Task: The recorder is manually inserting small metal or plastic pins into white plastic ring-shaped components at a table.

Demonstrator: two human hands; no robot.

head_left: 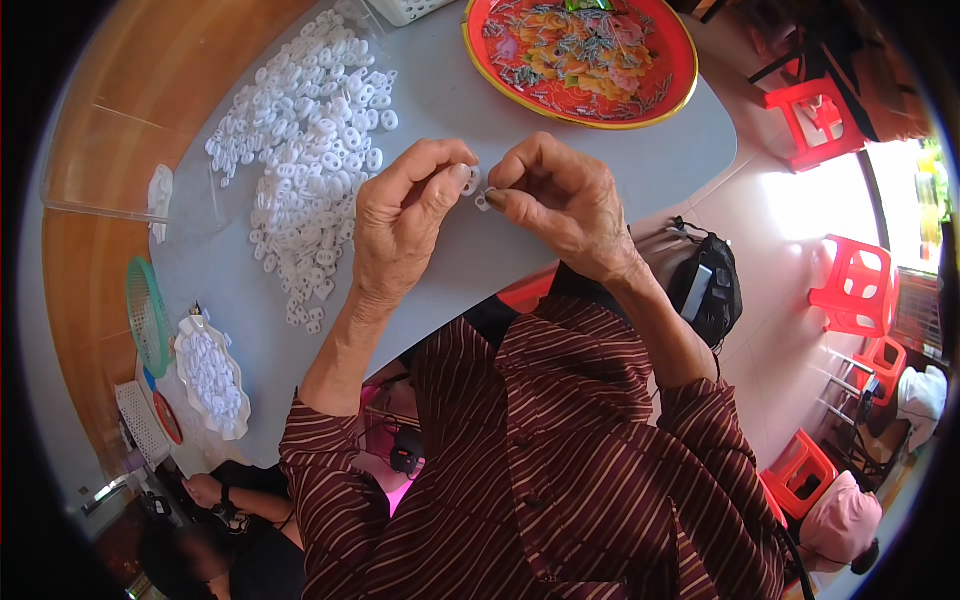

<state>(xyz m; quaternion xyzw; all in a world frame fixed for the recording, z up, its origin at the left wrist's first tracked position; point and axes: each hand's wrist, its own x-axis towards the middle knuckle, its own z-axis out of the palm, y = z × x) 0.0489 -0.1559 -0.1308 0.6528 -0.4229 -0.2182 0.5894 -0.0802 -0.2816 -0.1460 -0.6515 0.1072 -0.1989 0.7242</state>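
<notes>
Left hand [400,215] pinches a small white plastic ring [472,180]; right hand [560,195] pinches a tiny piece, probably metal [484,203] (blurred), at the ring's 5 o'clock, nearly touching. Loose white rings [310,150] lie at 10 o'clock.

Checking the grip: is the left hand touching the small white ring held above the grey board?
Touching. The head view shows the left hand pinching the small white ring between thumb and fingertip, no gap.
</notes>
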